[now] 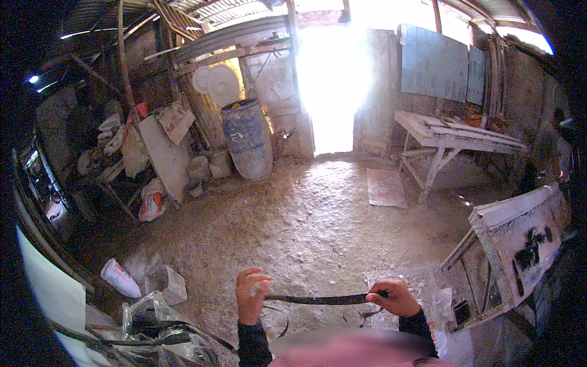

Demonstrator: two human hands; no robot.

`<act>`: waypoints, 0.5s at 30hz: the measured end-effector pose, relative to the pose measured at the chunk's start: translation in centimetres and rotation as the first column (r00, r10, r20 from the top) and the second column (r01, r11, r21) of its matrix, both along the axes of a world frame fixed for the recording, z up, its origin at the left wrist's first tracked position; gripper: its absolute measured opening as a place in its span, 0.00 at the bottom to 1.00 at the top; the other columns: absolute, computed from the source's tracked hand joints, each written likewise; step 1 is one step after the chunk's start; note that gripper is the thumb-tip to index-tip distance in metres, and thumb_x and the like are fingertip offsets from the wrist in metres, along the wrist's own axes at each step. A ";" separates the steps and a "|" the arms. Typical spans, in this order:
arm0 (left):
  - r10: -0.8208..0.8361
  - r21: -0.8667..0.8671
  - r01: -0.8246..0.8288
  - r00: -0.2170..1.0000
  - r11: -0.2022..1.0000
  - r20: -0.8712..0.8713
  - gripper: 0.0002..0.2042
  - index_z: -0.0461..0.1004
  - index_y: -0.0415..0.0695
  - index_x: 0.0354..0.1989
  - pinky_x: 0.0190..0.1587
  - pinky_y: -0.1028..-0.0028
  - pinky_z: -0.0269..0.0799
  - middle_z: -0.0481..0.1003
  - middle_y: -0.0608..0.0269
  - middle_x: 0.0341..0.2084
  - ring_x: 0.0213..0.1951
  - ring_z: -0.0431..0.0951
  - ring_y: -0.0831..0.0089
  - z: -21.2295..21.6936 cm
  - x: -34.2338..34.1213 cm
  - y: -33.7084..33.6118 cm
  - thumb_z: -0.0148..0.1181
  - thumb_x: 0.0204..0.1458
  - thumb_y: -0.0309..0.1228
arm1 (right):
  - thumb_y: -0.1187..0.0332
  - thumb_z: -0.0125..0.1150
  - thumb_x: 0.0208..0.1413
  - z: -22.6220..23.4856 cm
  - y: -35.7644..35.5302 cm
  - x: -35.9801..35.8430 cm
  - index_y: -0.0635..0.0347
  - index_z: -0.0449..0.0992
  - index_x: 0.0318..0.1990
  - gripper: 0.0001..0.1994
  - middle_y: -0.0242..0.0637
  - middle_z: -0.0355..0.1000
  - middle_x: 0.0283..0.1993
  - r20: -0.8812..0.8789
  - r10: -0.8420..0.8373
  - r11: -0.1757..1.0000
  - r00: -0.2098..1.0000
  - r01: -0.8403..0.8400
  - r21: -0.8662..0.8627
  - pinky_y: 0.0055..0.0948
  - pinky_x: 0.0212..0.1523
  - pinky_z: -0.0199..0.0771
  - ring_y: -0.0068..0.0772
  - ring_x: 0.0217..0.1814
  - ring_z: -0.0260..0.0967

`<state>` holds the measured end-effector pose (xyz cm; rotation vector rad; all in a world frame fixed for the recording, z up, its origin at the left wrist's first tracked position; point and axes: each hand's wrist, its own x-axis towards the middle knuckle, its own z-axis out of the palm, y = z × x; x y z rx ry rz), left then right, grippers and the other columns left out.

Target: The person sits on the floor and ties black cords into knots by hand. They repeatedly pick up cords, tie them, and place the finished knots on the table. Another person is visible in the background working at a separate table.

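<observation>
A dark, narrow strap (318,300) stretches nearly level between my hands, low in the middle of the view. My right hand (396,298) is closed round its right end, the thumb lying along the strap. At the other end, my left hand (249,296) is loosely curled, its upper fingers raised and pointing right. The strap meets it near the thumb, and the exact grip there is partly hidden. Thin dark loops hang below the strap near both hands. A blurred pink patch (351,348) covers what lies just below.
Clear plastic with dark strips (162,333) lies at lower left, near a white bag (120,278). A tilted wooden stand (520,238) is at right. Farther off are a worktable (458,137), a blue barrel (247,140) and a bright doorway (333,92).
</observation>
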<state>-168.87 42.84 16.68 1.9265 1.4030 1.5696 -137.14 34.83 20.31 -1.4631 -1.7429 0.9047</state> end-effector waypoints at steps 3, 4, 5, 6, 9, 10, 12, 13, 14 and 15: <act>-0.232 -0.027 0.231 0.969 0.973 -0.081 0.14 0.75 0.47 0.31 0.50 0.67 0.58 0.69 0.59 0.40 0.47 0.66 0.64 0.3 2.6 -0.6 0.56 0.44 0.45 | 0.59 0.57 0.50 -0.5 0.2 -0.9 0.59 0.72 0.26 0.12 0.32 0.62 0.13 -0.008 0.075 0.995 0.997 -0.075 -0.066 0.24 0.18 0.60 0.18 0.16 0.58; -0.383 -0.094 0.378 0.922 0.921 -0.052 0.15 0.74 0.46 0.33 0.51 0.68 0.57 0.70 0.60 0.40 0.47 0.66 0.65 0.2 3.7 -1.0 0.56 0.45 0.45 | 0.58 0.57 0.50 -0.7 0.3 -1.2 0.59 0.72 0.27 0.12 0.32 0.62 0.14 -0.039 0.104 0.992 0.994 -0.107 -0.068 0.24 0.18 0.60 0.18 0.17 0.58; -0.513 -0.140 0.504 0.858 0.852 -0.034 0.15 0.74 0.46 0.35 0.51 0.68 0.57 0.70 0.61 0.39 0.47 0.67 0.65 0.1 4.7 -1.3 0.56 0.45 0.44 | 0.58 0.56 0.50 -0.9 0.4 -1.5 0.59 0.72 0.27 0.12 0.32 0.62 0.14 -0.068 0.134 0.987 0.989 -0.139 -0.076 0.25 0.18 0.60 0.19 0.17 0.57; -0.596 -0.145 0.583 0.801 0.799 -0.064 0.15 0.73 0.46 0.35 0.51 0.68 0.57 0.70 0.61 0.38 0.46 0.67 0.65 -0.2 5.8 -1.7 0.55 0.47 0.43 | 0.58 0.55 0.52 -1.2 0.6 -2.0 0.59 0.71 0.29 0.12 0.34 0.63 0.16 0.001 0.167 0.985 0.986 -0.166 -0.043 0.25 0.20 0.61 0.20 0.19 0.58; -0.806 -0.245 0.771 0.582 0.588 -0.103 0.12 0.71 0.44 0.35 0.51 0.67 0.57 0.71 0.61 0.35 0.42 0.69 0.64 -1.4 7.9 -2.6 0.51 0.51 0.40 | 0.59 0.54 0.52 -2.0 0.9 -3.2 0.58 0.71 0.30 0.12 0.36 0.63 0.17 -0.069 0.276 0.961 0.959 -0.274 0.032 0.25 0.21 0.62 0.22 0.19 0.59; -0.862 -0.321 0.806 0.501 0.496 -0.076 0.11 0.71 0.43 0.35 0.51 0.66 0.57 0.71 0.61 0.34 0.40 0.69 0.63 -1.8 8.2 -2.6 0.50 0.52 0.38 | 0.59 0.53 0.53 -2.2 0.9 -3.4 0.58 0.71 0.31 0.11 0.37 0.64 0.18 -0.051 0.325 0.946 0.944 -0.323 0.038 0.25 0.23 0.63 0.23 0.20 0.60; -0.882 -0.278 0.845 0.470 0.457 -0.021 0.11 0.69 0.40 0.31 0.45 0.69 0.63 0.69 0.60 0.29 0.32 0.71 0.65 -2.6 8.2 -2.9 0.46 0.54 0.35 | 0.59 0.53 0.53 -2.4 0.9 -3.6 0.58 0.71 0.32 0.12 0.38 0.65 0.19 -0.042 0.332 0.943 0.942 -0.332 0.023 0.25 0.24 0.64 0.23 0.21 0.60; -0.870 -0.329 0.839 0.485 0.435 0.088 0.11 0.69 0.39 0.31 0.42 0.70 0.64 0.69 0.60 0.29 0.31 0.71 0.67 -2.7 8.0 -2.9 0.46 0.54 0.35 | 0.59 0.53 0.53 -2.3 1.0 -3.7 0.58 0.71 0.32 0.12 0.38 0.66 0.20 -0.005 0.322 0.947 0.947 -0.322 0.001 0.26 0.24 0.64 0.24 0.21 0.61; -0.844 -0.355 0.832 0.507 0.426 0.176 0.12 0.69 0.38 0.31 0.39 0.72 0.65 0.69 0.59 0.29 0.30 0.70 0.68 -3.1 7.3 -3.5 0.46 0.54 0.36 | 0.59 0.53 0.53 -2.4 0.5 -3.9 0.58 0.71 0.32 0.12 0.38 0.66 0.20 -0.049 0.326 0.945 0.944 -0.327 -0.020 0.25 0.25 0.64 0.24 0.21 0.61; -0.820 -0.363 0.832 0.518 0.418 0.243 0.13 0.68 0.37 0.31 0.37 0.73 0.67 0.69 0.59 0.29 0.29 0.70 0.70 -3.2 6.6 -3.5 0.46 0.54 0.36 | 0.58 0.53 0.53 -2.5 0.3 -3.9 0.58 0.71 0.32 0.12 0.38 0.66 0.20 -0.061 0.311 0.948 0.948 -0.314 -0.044 0.25 0.25 0.64 0.24 0.22 0.62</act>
